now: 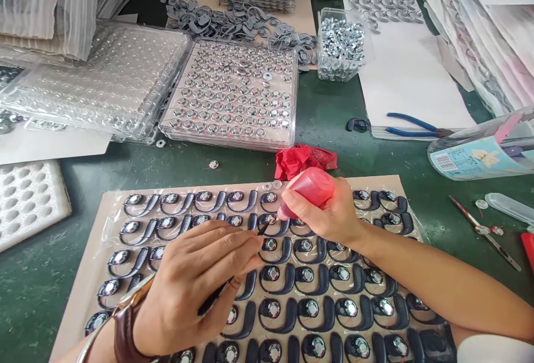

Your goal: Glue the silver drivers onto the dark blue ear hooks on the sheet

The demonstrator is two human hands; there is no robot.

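Head view, left hand (198,268) arched, palm down

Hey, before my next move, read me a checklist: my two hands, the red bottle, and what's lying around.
1. Left hand has the dark pointed tool: ok, held, tip at a curved black piece.
2. Right hand has the red bottle: ok, gripped and tilted, nozzle close to that piece.
3. Enough left in the bottle: cannot tell.
4. Red crumpled cloth out of the way: ok, beyond the bottle.
5. Loose silver disc put away: not ok, lying on the green table.
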